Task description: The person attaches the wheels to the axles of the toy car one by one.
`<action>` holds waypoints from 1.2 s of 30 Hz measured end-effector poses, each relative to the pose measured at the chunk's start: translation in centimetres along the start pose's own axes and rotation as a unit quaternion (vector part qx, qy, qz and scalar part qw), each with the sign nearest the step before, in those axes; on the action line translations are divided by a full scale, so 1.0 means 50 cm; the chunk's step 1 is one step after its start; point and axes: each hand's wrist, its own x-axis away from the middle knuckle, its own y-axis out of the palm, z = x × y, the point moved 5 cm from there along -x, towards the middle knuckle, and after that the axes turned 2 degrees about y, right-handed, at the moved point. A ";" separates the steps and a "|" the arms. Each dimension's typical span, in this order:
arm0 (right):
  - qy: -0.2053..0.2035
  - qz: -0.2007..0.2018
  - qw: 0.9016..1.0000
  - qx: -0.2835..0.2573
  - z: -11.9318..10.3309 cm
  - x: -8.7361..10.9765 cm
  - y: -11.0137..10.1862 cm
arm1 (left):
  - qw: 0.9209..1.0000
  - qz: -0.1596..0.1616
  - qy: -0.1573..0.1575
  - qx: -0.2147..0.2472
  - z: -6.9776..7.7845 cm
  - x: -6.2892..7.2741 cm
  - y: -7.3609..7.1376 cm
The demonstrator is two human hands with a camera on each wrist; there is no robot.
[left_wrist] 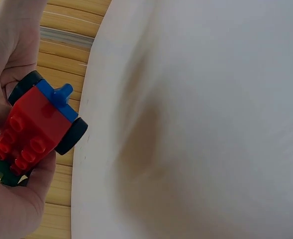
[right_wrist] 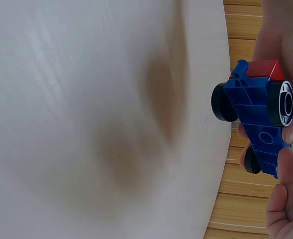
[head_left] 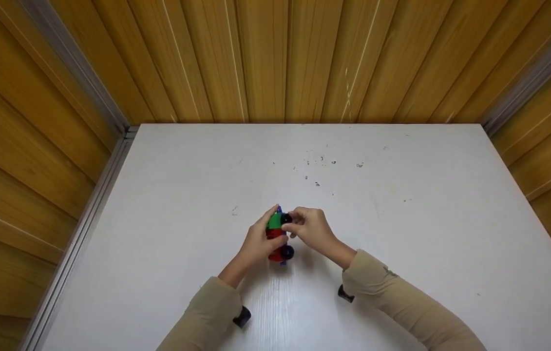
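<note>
A toy car of building blocks [head_left: 274, 234] is held up between both hands. Red studded blocks [left_wrist: 42, 114] and a green block [head_left: 274, 221] sit on its blue base [right_wrist: 258, 117]. My left hand [head_left: 257, 240] grips the body from the left side, with the thumb across the red part. With thumb and fingers my right hand [head_left: 315, 228] pinches at the black wheel [head_left: 286, 218] on the far right corner. The near right wheel [head_left: 287, 252] is free of fingers. In the right wrist view the car's underside and a blue hitch [right_wrist: 240, 68] show.
A white table [head_left: 158, 219] with small dark marks lies beneath the hands. Wood-look panels [head_left: 265, 58] rise behind it and at both sides, with grey metal strips at the corners. A black wrist-worn device shows below the left sleeve [head_left: 242, 317] and another by the right sleeve [head_left: 346, 293].
</note>
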 end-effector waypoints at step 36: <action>0.009 0.026 0.999 0.034 0.032 0.015 -0.002 | 1.000 -0.020 -0.021 -0.011 -0.015 -0.006 0.019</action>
